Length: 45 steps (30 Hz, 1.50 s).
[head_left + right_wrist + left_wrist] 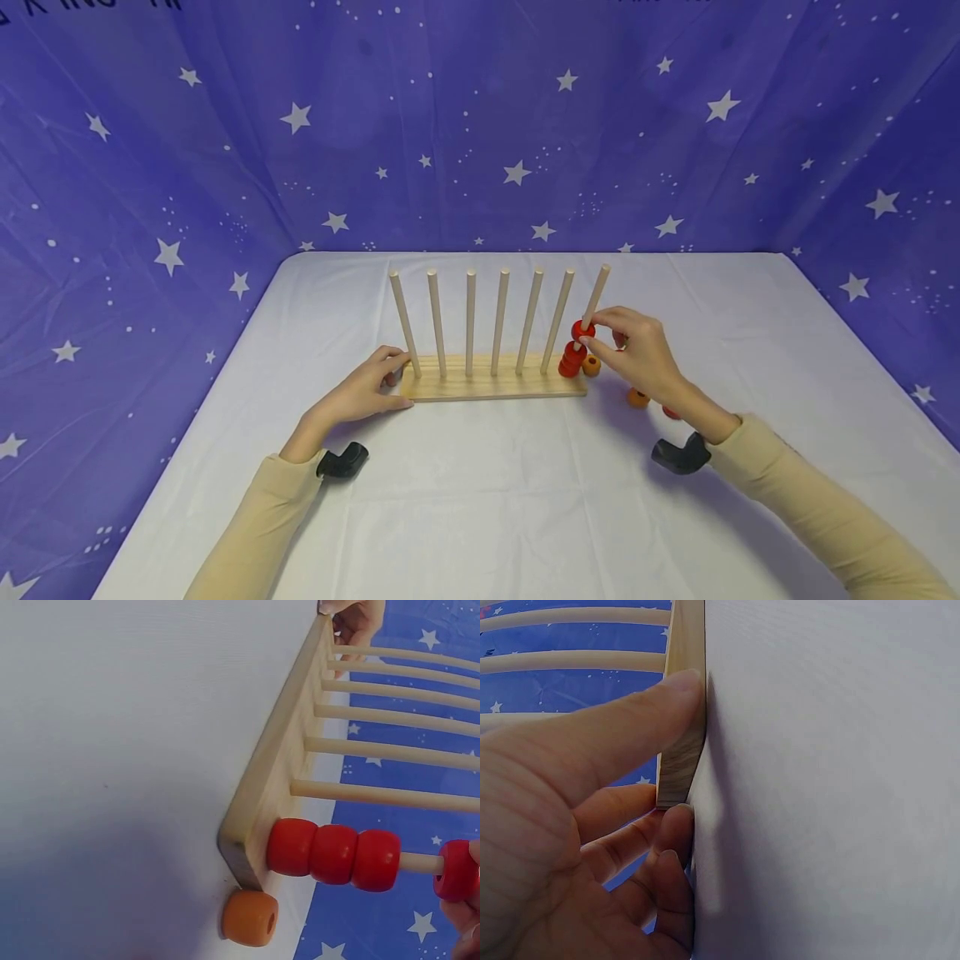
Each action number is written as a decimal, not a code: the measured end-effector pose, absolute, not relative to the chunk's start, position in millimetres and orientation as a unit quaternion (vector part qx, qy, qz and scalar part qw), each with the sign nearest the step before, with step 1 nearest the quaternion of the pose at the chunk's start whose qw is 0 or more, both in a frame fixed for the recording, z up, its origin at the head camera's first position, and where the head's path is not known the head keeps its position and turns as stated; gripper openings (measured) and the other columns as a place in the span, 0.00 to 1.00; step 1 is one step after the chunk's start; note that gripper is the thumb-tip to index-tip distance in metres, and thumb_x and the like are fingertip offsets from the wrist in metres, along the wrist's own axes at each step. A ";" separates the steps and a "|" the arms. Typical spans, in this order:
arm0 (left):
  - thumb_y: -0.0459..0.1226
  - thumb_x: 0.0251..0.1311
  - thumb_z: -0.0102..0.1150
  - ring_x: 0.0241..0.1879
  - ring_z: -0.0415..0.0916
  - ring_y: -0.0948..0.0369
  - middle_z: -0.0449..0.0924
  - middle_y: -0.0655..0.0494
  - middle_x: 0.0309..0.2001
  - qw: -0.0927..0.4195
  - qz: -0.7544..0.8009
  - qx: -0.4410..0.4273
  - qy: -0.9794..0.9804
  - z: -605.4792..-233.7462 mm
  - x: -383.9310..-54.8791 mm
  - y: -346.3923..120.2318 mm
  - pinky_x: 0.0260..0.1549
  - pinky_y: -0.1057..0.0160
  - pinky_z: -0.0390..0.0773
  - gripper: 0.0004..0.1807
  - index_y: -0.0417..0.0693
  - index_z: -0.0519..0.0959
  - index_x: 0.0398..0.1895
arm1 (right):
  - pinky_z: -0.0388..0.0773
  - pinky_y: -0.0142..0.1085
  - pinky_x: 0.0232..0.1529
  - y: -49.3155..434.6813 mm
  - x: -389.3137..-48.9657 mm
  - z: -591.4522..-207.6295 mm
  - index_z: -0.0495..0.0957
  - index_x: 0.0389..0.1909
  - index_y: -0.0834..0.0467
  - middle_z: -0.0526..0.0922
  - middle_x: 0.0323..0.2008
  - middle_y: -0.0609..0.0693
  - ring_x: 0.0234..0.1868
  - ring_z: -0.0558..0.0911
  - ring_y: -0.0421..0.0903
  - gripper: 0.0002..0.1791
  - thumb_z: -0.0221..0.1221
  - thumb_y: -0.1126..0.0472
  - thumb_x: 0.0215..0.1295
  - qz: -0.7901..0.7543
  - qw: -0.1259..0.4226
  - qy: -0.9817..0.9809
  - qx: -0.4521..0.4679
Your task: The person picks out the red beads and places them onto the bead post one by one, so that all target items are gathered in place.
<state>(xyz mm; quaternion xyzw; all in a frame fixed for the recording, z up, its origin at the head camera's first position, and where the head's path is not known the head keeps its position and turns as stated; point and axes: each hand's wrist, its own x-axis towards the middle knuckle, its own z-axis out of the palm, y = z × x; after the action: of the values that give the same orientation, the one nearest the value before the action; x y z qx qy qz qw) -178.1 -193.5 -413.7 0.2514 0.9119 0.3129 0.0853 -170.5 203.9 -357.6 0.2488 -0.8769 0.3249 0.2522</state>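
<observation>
A wooden peg rack with a flat base (pixel 487 387) stands on the table, its several upright pegs in a row. At the rack's left end my left hand (pixel 363 387) grips the base, thumb along the front edge and fingers round the back corner. My right hand (pixel 641 350) pinches a red bead (pixel 452 874) threaded partway down the rightmost peg (pixel 597 292). Below it, three red beads (pixel 332 853) are stacked on that peg against the base, with a stretch of bare peg between. The other pegs carry no beads.
An orange bead (pixel 250 918) lies right beside the base's right end. Another orange bead (pixel 638 398) and a red bead (pixel 671 412) lie under the right wrist, partly hidden. White cloth covers the table (pixel 480 500); a blue starry curtain (pixel 450 125) surrounds it.
</observation>
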 end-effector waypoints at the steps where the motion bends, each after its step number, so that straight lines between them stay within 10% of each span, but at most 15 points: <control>1: 0.41 0.51 0.67 0.41 0.67 0.59 0.65 0.46 0.57 0.086 0.313 0.251 0.912 -413.6 -178.2 -193.4 0.37 0.68 0.67 0.40 0.33 0.62 0.66 | 0.57 0.23 0.22 203.8 -170.7 -358.6 0.84 0.34 0.61 0.83 0.31 0.53 0.20 0.64 0.40 0.11 0.69 0.67 0.47 0.326 0.251 -0.876 0.250; 45: 0.41 0.51 0.67 0.41 0.67 0.59 0.65 0.46 0.57 0.085 0.308 0.247 0.915 -411.8 -177.4 -191.9 0.36 0.69 0.67 0.41 0.32 0.62 0.66 | 0.58 0.27 0.21 232.2 -169.9 -375.5 0.84 0.39 0.64 0.85 0.33 0.57 0.17 0.61 0.34 0.16 0.70 0.66 0.47 0.268 0.170 -0.922 0.219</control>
<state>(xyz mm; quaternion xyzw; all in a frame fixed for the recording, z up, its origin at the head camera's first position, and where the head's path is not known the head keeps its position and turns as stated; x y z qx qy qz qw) -177.4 -191.9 -411.8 0.2471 0.9149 0.3079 0.0848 -169.9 232.2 -375.5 0.2191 -0.9225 0.2683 0.1705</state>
